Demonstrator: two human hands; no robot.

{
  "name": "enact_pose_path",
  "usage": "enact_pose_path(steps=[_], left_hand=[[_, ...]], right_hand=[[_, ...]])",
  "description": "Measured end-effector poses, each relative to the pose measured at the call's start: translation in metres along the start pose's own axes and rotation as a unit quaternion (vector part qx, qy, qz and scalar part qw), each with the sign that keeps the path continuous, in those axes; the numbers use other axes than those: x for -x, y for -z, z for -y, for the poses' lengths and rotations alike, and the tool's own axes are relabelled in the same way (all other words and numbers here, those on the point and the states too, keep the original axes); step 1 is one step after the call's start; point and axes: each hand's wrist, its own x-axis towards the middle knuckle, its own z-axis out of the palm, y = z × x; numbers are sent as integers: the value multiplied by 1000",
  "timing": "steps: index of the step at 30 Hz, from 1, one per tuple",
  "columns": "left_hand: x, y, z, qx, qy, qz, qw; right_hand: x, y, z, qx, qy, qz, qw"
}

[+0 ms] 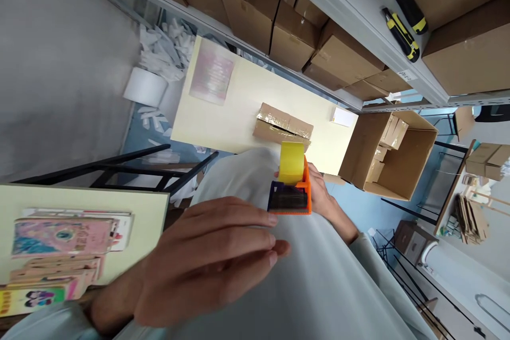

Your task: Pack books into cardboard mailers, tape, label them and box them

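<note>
My right hand (322, 191) is closed round an orange tape dispenser (308, 183), partly hidden behind it. A roll of yellow tape (291, 162) sits in the dispenser, above a dark roller part. My left hand (211, 255) is close to the camera, its fingers stretched toward the dispenser with the tips near the dark part. Nothing shows in the left hand; whether its fingertips touch the dispenser I cannot tell. Just beyond the dispenser, a small cardboard box (271, 130) with shiny tape on it lies on the cream table (243, 117).
A printed sheet (211, 73) and a small white box (343, 116) lie on the table. An open carton (358, 159) holding smaller boxes stands at its right end. Booklets (64, 236) are stacked on the left table. Above, a shelf carries boxes and two utility knives (401, 36).
</note>
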Motion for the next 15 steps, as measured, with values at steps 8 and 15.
enact_pose_path(steps=[8,15], left_hand=[[7,-6,-5,-3,3,27,1000],[28,-23,-9,16,54,12,998]], right_hand=[[0,-6,-4,30,16,-3,999],[2,-15,-15,54,36,12,998]])
